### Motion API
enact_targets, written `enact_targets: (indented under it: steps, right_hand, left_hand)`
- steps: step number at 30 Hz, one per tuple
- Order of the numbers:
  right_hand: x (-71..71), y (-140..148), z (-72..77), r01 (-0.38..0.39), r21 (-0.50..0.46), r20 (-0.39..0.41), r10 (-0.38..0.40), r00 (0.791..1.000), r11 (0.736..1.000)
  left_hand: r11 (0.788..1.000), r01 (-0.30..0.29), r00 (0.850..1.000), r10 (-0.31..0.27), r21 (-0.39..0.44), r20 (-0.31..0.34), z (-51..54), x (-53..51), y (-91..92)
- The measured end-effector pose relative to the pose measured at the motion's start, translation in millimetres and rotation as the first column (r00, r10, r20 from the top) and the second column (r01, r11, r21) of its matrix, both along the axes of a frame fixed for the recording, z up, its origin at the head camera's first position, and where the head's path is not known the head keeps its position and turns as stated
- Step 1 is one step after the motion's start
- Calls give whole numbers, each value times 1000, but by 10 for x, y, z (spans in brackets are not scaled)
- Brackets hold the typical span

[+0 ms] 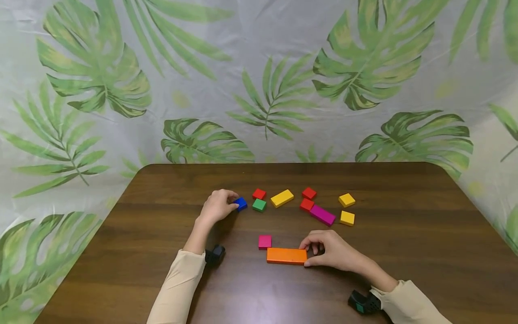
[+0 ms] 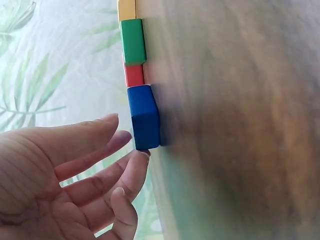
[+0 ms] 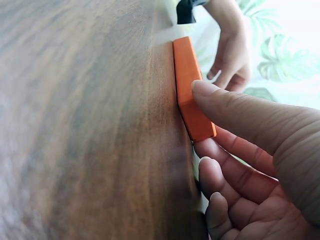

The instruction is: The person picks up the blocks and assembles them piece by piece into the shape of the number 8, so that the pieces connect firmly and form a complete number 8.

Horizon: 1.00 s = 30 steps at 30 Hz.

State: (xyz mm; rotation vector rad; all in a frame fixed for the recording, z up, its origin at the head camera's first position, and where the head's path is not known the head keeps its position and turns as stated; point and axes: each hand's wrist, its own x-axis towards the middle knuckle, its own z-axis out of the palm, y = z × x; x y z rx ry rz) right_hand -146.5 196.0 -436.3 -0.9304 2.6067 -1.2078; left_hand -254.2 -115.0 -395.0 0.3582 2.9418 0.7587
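Observation:
The left hand (image 1: 217, 207) is at a small blue block (image 1: 241, 204), left of the other blocks. In the left wrist view, a fingertip of this hand (image 2: 75, 175) meets the lower end of the blue block (image 2: 144, 117), while the thumb lies a little apart from it. The right hand (image 1: 333, 249) pinches the right end of a long orange block (image 1: 286, 256), which lies flat on the table. The right wrist view shows that hand's thumb (image 3: 240, 112) on the orange block (image 3: 186, 72) and fingers at its near end. A pink block (image 1: 265, 242) sits behind the orange block's left end.
Right of the blue block are red (image 1: 259, 194) and green (image 1: 259, 205) blocks, a yellow bar (image 1: 282, 198), two more red blocks (image 1: 309, 193), a magenta bar (image 1: 322, 215) and two yellow squares (image 1: 347, 218). A leaf-patterned cloth (image 1: 267, 90) hangs behind the wooden table (image 1: 396, 234).

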Motion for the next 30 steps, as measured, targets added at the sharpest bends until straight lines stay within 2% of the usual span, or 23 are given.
enact_targets:
  steps: [14,23,30]
  right_hand:
    - [7,2,11,-5,-7,8,5,1000,1000]
    - [6,-2,2,-6,-10,8,6,1000,1000]
    - [2,-10,-13,-14,-22,-12,14,1000,1000]
  left_hand:
    - [1000,-11,999,12,-10,48,-29,30,38]
    - [1000,-7,999,8,-29,34,-46,98,61]
    - [999,33,999,-33,8,15,-65,152,68]
